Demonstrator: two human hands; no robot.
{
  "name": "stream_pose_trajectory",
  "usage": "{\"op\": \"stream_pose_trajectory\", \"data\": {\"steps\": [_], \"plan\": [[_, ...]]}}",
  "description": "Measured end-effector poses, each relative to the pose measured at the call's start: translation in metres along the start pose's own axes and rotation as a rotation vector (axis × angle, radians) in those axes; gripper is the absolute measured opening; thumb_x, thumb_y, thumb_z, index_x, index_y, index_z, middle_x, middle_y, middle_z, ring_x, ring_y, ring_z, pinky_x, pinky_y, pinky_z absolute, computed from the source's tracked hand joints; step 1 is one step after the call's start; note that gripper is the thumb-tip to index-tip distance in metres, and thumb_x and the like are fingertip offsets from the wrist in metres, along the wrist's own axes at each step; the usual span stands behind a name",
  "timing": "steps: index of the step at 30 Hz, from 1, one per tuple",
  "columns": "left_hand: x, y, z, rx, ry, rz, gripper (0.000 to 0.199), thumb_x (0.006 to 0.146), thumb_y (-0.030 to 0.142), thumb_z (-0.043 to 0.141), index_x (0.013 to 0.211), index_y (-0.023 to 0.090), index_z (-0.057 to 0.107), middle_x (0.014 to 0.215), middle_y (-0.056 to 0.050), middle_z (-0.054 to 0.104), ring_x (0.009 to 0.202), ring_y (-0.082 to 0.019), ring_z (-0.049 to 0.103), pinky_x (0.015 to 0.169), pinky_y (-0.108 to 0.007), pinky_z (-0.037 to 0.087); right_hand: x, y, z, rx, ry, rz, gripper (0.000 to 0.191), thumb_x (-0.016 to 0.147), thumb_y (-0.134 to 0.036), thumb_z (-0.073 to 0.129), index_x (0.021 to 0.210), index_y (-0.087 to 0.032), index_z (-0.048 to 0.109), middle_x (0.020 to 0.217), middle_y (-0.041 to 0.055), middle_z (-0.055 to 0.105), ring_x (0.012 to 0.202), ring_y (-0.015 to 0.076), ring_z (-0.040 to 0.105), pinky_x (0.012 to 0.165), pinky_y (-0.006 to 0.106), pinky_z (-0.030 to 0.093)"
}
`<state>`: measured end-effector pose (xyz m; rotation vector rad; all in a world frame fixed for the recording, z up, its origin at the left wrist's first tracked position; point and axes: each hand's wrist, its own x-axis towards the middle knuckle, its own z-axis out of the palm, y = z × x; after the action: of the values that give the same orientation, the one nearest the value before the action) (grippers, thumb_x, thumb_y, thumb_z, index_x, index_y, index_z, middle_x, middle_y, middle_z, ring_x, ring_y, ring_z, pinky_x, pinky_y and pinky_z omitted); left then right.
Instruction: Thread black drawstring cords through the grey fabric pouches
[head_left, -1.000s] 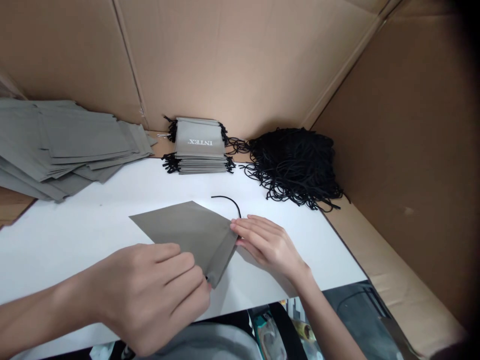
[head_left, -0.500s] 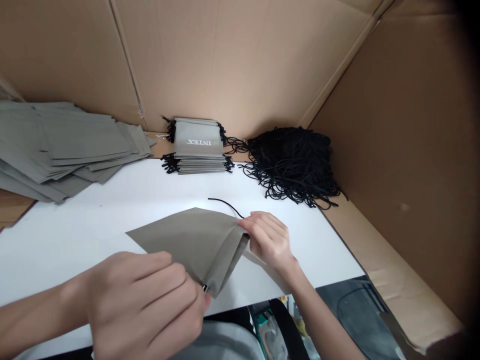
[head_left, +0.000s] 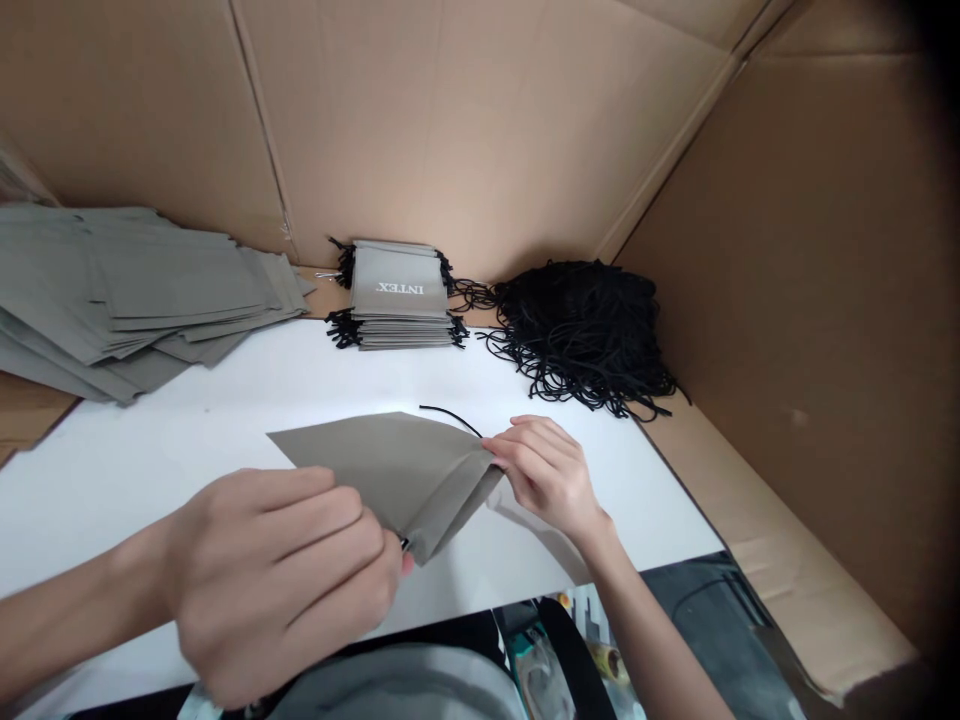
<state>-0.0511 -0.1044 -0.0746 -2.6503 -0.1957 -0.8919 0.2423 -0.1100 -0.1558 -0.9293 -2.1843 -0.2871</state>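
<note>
A grey fabric pouch (head_left: 390,455) is held up over the white table, its near corner folded. My left hand (head_left: 289,580) is closed at the lower corner of the fabric. A small shiny metal piece (head_left: 406,545) shows at its fingertips, going into the pouch's edge; the rest of this thin tool is hidden in the fist. My right hand (head_left: 551,475) pinches the pouch's right edge between thumb and fingers. From beside those fingers a black cord (head_left: 450,413) sticks out toward the upper left.
Behind lies a stack of grey INTEX pouches (head_left: 397,290) with black cord ends. Flat grey fabric pieces (head_left: 180,280) are piled at left, a heap of black cords (head_left: 585,330) at right. Cardboard walls (head_left: 450,120) enclose the white table (head_left: 247,385) at the back and right.
Both hands and the pouch have shifted slightly up in view, the right hand a little to the right. The grips are the same, and less of the cord sticks out.
</note>
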Motion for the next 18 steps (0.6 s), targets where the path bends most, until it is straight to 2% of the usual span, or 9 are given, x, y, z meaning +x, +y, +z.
{"op": "stream_pose_trajectory", "data": {"steps": [4,7,11,15,18], "plan": [[0.000,0.010,0.000,-0.008,-0.040,-0.003,0.028,0.088,0.012,0.065,0.062,0.021,0.066,0.059,0.003,0.065,0.055,-0.014,0.061,0.054,-0.034,0.056,0.003,-0.010,-0.005,0.048,0.088,0.154,0.010,0.091,-0.010,0.059,0.087,-0.019,0.062,0.073,0.0049,0.070,0.066,0.0198,0.062,0.074,0.039,0.055],[0.000,0.015,-0.002,-0.004,-0.063,-0.016,0.024,0.086,0.009,0.066,0.065,0.022,0.067,0.061,0.003,0.066,0.057,-0.015,0.062,0.056,-0.034,0.056,0.006,-0.012,-0.006,0.052,0.129,0.224,0.012,0.091,-0.011,0.058,0.084,-0.019,0.062,0.071,0.0047,0.069,0.066,0.0205,0.062,0.072,0.038,0.054],[0.001,0.000,-0.001,-0.031,-0.062,0.054,0.026,0.088,0.009,0.063,0.065,0.020,0.066,0.061,0.002,0.065,0.057,-0.014,0.060,0.053,-0.033,0.051,0.004,-0.004,-0.007,0.045,0.133,0.148,0.007,0.091,-0.013,0.064,0.090,-0.020,0.064,0.073,0.0028,0.071,0.064,0.0184,0.063,0.074,0.037,0.055],[0.002,-0.022,0.007,-0.052,0.005,0.146,0.027,0.088,0.010,0.061,0.062,0.018,0.061,0.056,0.002,0.057,0.050,-0.013,0.051,0.045,-0.032,0.041,-0.002,0.005,-0.012,-0.009,0.048,0.073,0.011,0.093,-0.012,0.064,0.099,-0.020,0.065,0.080,0.0033,0.075,0.070,0.0179,0.067,0.078,0.036,0.057],[0.003,-0.024,0.012,-0.063,-0.063,0.156,0.026,0.087,0.010,0.059,0.062,0.018,0.060,0.055,0.002,0.053,0.048,-0.013,0.045,0.042,-0.032,0.034,-0.008,0.009,-0.015,-0.083,0.001,0.038,0.019,0.092,-0.005,0.062,0.104,-0.020,0.064,0.084,0.0026,0.077,0.071,0.0172,0.069,0.081,0.035,0.058]]}}
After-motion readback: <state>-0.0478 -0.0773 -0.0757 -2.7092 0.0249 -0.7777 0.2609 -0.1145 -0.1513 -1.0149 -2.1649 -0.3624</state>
